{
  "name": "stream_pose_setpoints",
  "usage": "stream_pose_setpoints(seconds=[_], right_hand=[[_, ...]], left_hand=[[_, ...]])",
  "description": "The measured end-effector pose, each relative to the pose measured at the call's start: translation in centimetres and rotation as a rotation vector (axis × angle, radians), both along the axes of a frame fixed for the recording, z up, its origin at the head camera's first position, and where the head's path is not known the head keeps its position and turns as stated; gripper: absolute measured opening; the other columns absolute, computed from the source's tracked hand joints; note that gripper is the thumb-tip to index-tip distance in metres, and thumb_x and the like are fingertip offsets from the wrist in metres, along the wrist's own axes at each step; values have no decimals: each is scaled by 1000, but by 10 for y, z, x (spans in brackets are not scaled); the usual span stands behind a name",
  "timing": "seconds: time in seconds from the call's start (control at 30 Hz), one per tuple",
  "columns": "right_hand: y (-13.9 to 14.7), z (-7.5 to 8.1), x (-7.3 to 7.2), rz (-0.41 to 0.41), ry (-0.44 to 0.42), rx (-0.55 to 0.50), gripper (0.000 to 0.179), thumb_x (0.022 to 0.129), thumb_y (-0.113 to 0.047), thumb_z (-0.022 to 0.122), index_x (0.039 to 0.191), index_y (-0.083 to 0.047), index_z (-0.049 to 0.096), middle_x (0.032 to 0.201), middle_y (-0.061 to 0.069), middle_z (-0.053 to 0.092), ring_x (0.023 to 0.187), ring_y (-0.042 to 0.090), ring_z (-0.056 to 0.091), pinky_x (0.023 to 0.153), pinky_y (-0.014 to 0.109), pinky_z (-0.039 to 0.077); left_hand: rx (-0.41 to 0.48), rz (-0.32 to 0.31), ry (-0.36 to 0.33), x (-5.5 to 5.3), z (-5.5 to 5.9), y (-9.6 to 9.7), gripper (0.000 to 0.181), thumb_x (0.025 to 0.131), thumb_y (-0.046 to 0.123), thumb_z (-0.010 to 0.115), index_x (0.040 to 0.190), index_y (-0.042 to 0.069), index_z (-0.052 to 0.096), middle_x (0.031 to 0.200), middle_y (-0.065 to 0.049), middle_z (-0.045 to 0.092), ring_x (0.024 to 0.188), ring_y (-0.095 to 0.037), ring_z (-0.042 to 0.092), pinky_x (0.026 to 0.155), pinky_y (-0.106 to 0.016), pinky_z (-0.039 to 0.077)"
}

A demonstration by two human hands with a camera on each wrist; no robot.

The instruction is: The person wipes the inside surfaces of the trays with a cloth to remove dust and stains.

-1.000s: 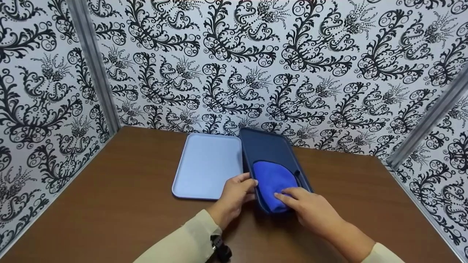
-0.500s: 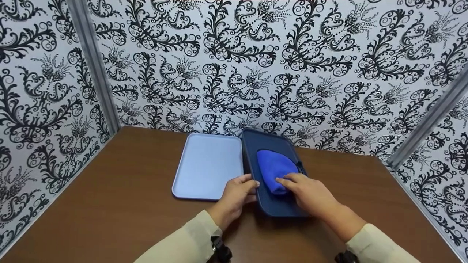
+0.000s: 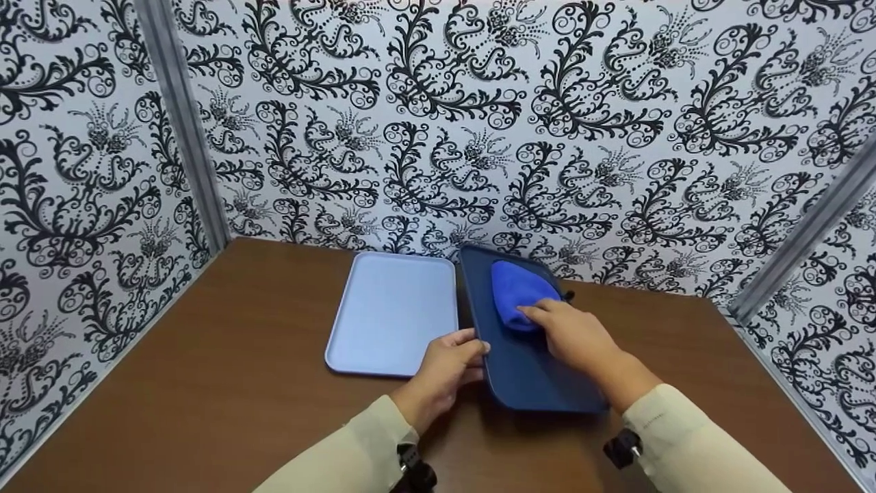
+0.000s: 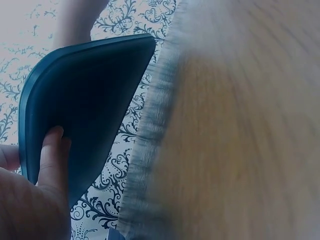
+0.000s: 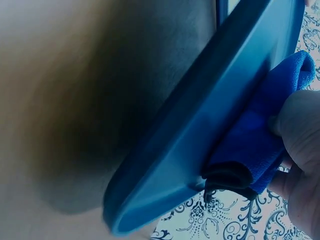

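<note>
My left hand (image 3: 445, 370) grips the left rim of a dark blue tray (image 3: 540, 383), thumb on the rim and fingers underneath, as the left wrist view shows. The tray is tilted, its near end raised off the table. In my right hand (image 3: 578, 335) is a folded bright blue cloth (image 3: 517, 291) with a dark edge, pressed on the tray's inner face toward its far half. The right wrist view shows the thumb on the folded cloth (image 5: 255, 135) and fingers behind it. A light blue tray (image 3: 397, 315) lies flat on the table to the left of the dark one.
The brown wooden table (image 3: 226, 383) runs back to a patterned wall (image 3: 438, 123), with further patterned walls on both sides. The dark tray's far end is close to the back wall. A black strap device (image 3: 414, 469) sits on the left wrist.
My right hand has moved the cloth up the dark tray, from its near end toward the far end. The tray has shifted slightly right, while the left hand keeps its grip.
</note>
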State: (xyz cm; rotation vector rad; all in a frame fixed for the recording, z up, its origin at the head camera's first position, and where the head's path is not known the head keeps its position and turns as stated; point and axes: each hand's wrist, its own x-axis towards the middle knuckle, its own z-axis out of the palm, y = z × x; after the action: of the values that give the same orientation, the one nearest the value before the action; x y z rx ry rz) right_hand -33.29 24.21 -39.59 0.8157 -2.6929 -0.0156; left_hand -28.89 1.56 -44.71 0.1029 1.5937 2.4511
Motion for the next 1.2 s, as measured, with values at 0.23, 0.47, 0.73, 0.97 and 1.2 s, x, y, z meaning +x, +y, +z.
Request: stream_pose_setpoints(seconds=[0.23, 0.47, 0.73, 0.97, 1.2], right_hand=[[-17, 1, -5, -8, 23, -34, 47, 95, 1, 57, 136, -18, 69, 126, 11, 70, 110, 36, 70, 71, 57, 59], [-30, 0, 7, 83, 67, -40, 49, 94, 0, 60, 137, -21, 69, 123, 7, 70, 110, 31, 70, 74, 52, 60], [-23, -7, 26, 168, 132, -19, 44, 95, -2, 63, 134, -22, 71, 121, 8, 70, 109, 27, 70, 82, 46, 61], [-2, -12, 34, 257, 167, -26, 49, 91, 2, 66, 132, -23, 72, 121, 7, 71, 108, 27, 71, 81, 44, 62], [16, -13, 41, 273, 152, -12, 52, 89, 3, 67, 132, -26, 72, 122, 5, 71, 109, 26, 71, 81, 43, 62]], left_hand=[[-8, -2, -10, 0, 0, 1, 43, 89, 6, 65, 131, -3, 67, 99, -12, 79, 85, -16, 75, 78, -33, 63], [-7, -4, -10, 0, -2, 1, 42, 89, 6, 65, 130, -4, 67, 96, -10, 78, 83, -15, 75, 76, -32, 63], [-4, -13, -10, 1, -5, 2, 42, 89, 6, 65, 129, -5, 67, 94, -8, 78, 85, -15, 75, 76, -31, 63], [-2, -17, -16, 1, -3, 2, 43, 89, 6, 64, 130, -6, 66, 101, -12, 78, 87, -16, 75, 77, -32, 63], [-16, -12, -29, -2, -3, -1, 44, 90, 7, 65, 133, -4, 65, 96, -9, 78, 86, -16, 75, 79, -33, 63]])
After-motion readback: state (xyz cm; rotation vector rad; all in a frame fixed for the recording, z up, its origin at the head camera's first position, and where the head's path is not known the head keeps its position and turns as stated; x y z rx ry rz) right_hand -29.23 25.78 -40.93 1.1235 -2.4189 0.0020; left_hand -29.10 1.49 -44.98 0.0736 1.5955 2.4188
